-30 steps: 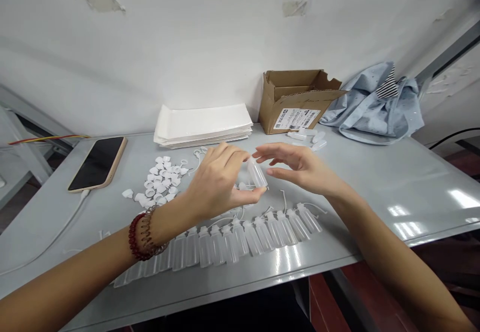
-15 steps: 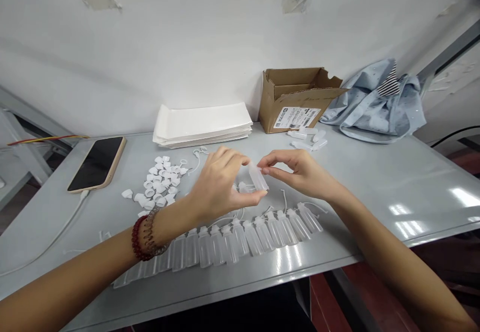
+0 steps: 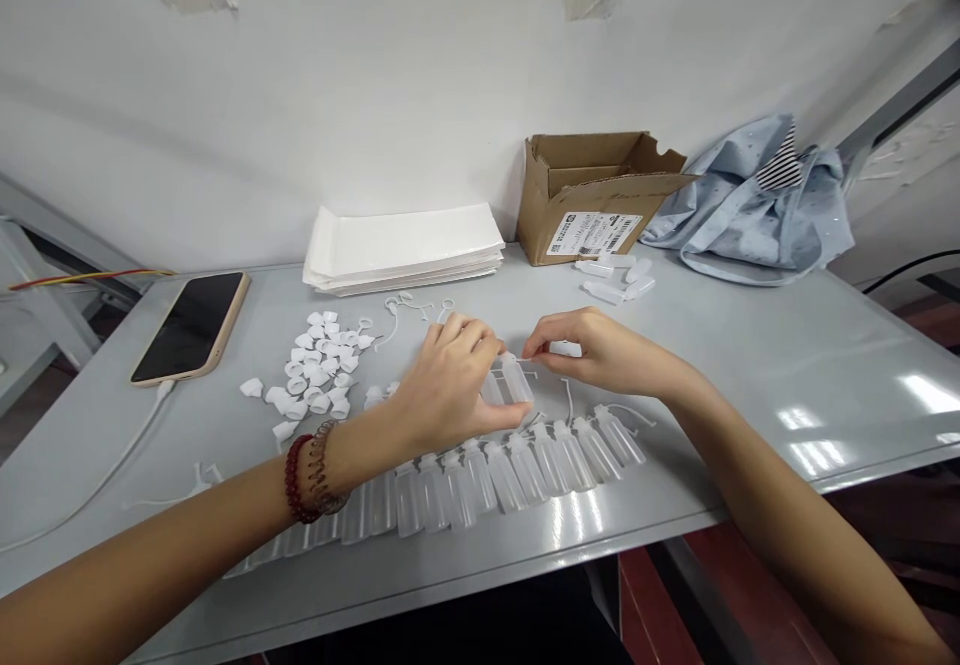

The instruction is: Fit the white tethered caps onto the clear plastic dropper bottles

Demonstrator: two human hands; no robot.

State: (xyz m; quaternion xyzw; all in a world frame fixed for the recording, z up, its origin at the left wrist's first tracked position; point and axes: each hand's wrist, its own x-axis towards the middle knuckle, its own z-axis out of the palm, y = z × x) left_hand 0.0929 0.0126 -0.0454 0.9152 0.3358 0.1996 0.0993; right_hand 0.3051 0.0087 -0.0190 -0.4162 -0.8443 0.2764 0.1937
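Note:
My left hand [image 3: 457, 370] grips a small translucent plastic bottle [image 3: 516, 379], thumb at its base and fingers near its neck. The bottle leans slightly. Close to its neck, my right hand [image 3: 600, 350] is closed in a pinch on a thin white strap [image 3: 523, 360]. A pale translucent piece [image 3: 566, 348] shows in the gap of the right hand; whether it is held or lies behind, I cannot tell. Below the hands, a row of similar bottles [image 3: 555, 460] lies along the table, with thin straps at their necks. My left forearm hides part of the row.
White caps [image 3: 319, 370] are heaped left of the hands, with loose ring straps [image 3: 394, 315] behind. A stack of white sheets [image 3: 405, 245], a cardboard box [image 3: 600, 205], several loose bottles [image 3: 615, 280] and a blue cloth bag [image 3: 765, 210] stand farther back. A phone [image 3: 191, 328] lies at left.
Both hands have come down slightly, and the held bottle sits lower and at a changed tilt. A pale piece now shows in the gap of my right hand.

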